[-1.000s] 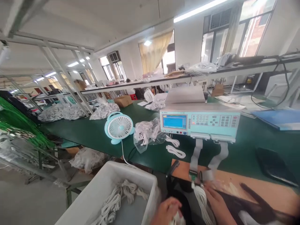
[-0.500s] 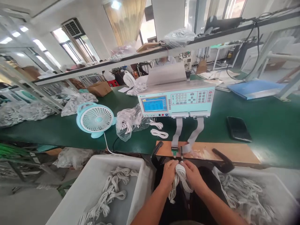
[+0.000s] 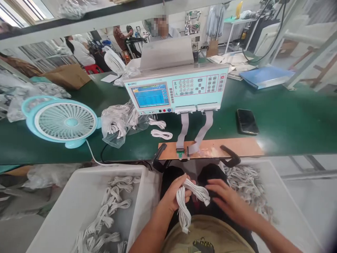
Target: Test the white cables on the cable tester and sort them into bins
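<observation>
My left hand is closed around a bundle of coiled white cable, held above my lap. The bundle splits into two looped parts, one hanging toward my body and one pointing right. Close by on the right, my right hand has its fingers apart and holds nothing. In front of both hands, at the table edge, a wooden board carries small connectors on the ends of grey ribbon cables. These run up to a tester with a lit blue screen.
A white bin with cable coils stands left, another bin right. Black clamps stick out at the table edge. On the green table are a fan, bagged cables, loose coils and a phone.
The cable bundle has come away from the connectors toward my body, in my left hand. My right hand has let go and moved right. The camera view has tilted down.
</observation>
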The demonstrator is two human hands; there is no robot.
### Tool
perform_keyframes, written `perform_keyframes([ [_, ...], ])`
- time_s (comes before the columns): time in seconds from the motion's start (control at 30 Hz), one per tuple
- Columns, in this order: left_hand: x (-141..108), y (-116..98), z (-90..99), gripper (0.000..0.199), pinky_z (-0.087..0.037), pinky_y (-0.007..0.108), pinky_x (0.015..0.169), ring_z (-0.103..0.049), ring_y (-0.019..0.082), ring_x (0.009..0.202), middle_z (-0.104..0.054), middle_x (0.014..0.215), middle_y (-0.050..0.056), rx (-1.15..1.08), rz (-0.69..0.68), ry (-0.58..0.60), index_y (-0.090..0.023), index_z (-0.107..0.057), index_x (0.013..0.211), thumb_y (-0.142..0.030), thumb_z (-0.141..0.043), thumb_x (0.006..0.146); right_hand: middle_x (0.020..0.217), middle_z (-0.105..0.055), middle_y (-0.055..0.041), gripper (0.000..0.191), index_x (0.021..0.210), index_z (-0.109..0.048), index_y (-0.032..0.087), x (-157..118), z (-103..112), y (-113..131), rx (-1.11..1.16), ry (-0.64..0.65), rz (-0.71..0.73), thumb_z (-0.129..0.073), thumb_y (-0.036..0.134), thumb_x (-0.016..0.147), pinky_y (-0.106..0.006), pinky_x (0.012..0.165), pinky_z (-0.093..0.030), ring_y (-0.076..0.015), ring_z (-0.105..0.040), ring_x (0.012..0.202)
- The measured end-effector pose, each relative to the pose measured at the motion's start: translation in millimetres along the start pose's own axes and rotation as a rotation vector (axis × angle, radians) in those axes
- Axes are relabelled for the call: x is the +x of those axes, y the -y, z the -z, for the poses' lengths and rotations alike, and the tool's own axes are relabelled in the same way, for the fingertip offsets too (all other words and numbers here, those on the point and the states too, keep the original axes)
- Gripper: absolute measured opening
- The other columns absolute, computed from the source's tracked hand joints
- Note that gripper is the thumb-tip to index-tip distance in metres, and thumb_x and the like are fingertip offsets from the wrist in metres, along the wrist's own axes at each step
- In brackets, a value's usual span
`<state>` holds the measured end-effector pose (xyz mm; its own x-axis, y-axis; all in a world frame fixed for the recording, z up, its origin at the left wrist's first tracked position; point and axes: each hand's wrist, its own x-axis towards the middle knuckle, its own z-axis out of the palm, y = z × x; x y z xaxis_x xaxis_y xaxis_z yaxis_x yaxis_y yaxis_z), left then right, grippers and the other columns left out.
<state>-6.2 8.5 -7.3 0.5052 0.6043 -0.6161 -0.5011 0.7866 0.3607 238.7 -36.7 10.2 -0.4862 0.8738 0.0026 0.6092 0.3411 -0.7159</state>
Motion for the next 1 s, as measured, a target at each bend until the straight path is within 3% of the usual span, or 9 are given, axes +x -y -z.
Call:
perform_keyframes([
  [0.1, 8, -6, -1.9, 0.033, -0.018, 0.014, 0.03, -0.036, 0.002, 0.031, -0.067, 0.076, 0.004, 0.006, 0.109, -0.006, -0.016, -0.055, 0.083, -0.048, -0.063, 0.075, 0.12, -0.052, -0.009, 0.035, 0.116, -0.056, 0.022, 23, -4, 34, -0.104, 0.077, 0.275, -0.036, 0.01, 0.09, -0.031, 0.084, -0.044, -0.0185, -0.052, 0.097],
  [0.27, 10, -15, 7.0, 0.034, -0.023, 0.014, 0.03, -0.038, 0.004, 0.029, -0.068, 0.073, 0.006, 0.189, 0.269, 0.095, -0.017, -0.055, 0.086, -0.05, -0.059, 0.077, 0.109, -0.058, -0.0089, 0.034, 0.114, -0.057, 0.018, 35, 1, 43, -0.263, 0.248, 0.567, -0.042, 0.006, 0.087, -0.031, 0.079, -0.043, -0.0182, -0.054, 0.083],
  [0.37, 13, -15, 7.5, 0.035, -0.026, 0.015, 0.031, -0.039, 0.005, 0.029, -0.067, 0.072, 0.006, 0.278, 0.34, 0.136, -0.017, -0.055, 0.086, -0.051, -0.057, 0.078, 0.108, -0.058, -0.0095, 0.029, 0.109, -0.06, 0.017, 40, -1, 46, -0.275, 0.288, 0.669, -0.042, 0.008, 0.088, -0.03, 0.077, -0.043, -0.0177, -0.054, 0.081],
  [0.57, 26, 0, -4.7, 0.036, -0.027, 0.018, 0.033, -0.037, 0.007, 0.032, -0.053, 0.05, -0.002, 0.405, 0.352, 0.234, -0.015, -0.059, 0.083, -0.05, -0.059, 0.076, 0.073, -0.058, -0.0037, 0.027, 0.08, -0.06, 0.018, 53, -17, 48, -0.292, 0.33, 0.784, -0.037, 0.017, 0.095, -0.028, 0.06, -0.039, -0.0153, -0.049, 0.062],
  [0.63, 25, 5, -10.5, 0.036, -0.031, 0.018, 0.038, -0.042, 0.007, 0.039, -0.052, 0.055, -0.002, 0.447, 0.205, 0.144, -0.014, -0.061, 0.081, -0.049, -0.061, 0.074, 0.074, -0.057, -0.004, 0.029, 0.082, -0.058, 0.017, 55, -22, 42, -0.231, 0.262, 0.702, -0.033, 0.02, 0.097, -0.027, 0.057, -0.037, -0.0151, -0.048, 0.062],
  [0.73, 13, 7, -15.4, 0.028, -0.038, 0.017, 0.05, -0.049, 0.008, 0.055, -0.056, 0.071, -0.001, 0.532, -0.216, -0.056, -0.016, -0.063, 0.089, -0.037, -0.066, 0.072, 0.072, -0.053, -0.0025, 0.031, 0.081, -0.052, 0.018, 58, -27, 31, -0.019, 0.053, 0.342, -0.029, 0.029, 0.098, -0.026, 0.056, -0.037, -0.0145, -0.047, 0.061],
  [0.8, 2, 6, -14.7, 0.027, -0.038, 0.017, 0.053, -0.049, 0.007, 0.058, -0.056, 0.076, -0.001, 0.577, -0.424, -0.116, -0.018, -0.063, 0.095, -0.027, -0.067, 0.07, 0.069, -0.05, -0.0004, 0.03, 0.077, -0.048, 0.019, 60, -29, 25, 0.168, -0.056, 0.107, -0.03, 0.033, 0.097, -0.024, 0.056, -0.037, -0.0136, -0.045, 0.06],
  [0.87, -7, 4, -11.9, 0.028, -0.037, 0.018, 0.051, -0.048, 0.007, 0.055, -0.056, 0.077, 0.0, 0.604, -0.495, -0.084, -0.018, -0.063, 0.096, -0.021, -0.067, 0.068, 0.067, -0.048, 0.0011, 0.03, 0.076, -0.047, 0.019, 65, -31, 21, 0.325, -0.095, -0.034, -0.033, 0.037, 0.096, -0.023, 0.057, -0.038, -0.0132, -0.045, 0.06],
  [1.0, -5, 0, -8.8, 0.015, -0.036, 0.019, 0.051, -0.045, 0.007, 0.053, -0.056, 0.071, 0.001, 0.672, -0.575, -0.056, -0.014, -0.066, 0.079, -0.02, -0.069, 0.065, 0.067, -0.048, 0.0019, 0.028, 0.078, -0.051, 0.018, 79, -39, 17, 0.528, -0.125, -0.132, -0.042, 0.042, 0.092, -0.023, 0.055, -0.039, -0.0132, -0.044, 0.06],
])
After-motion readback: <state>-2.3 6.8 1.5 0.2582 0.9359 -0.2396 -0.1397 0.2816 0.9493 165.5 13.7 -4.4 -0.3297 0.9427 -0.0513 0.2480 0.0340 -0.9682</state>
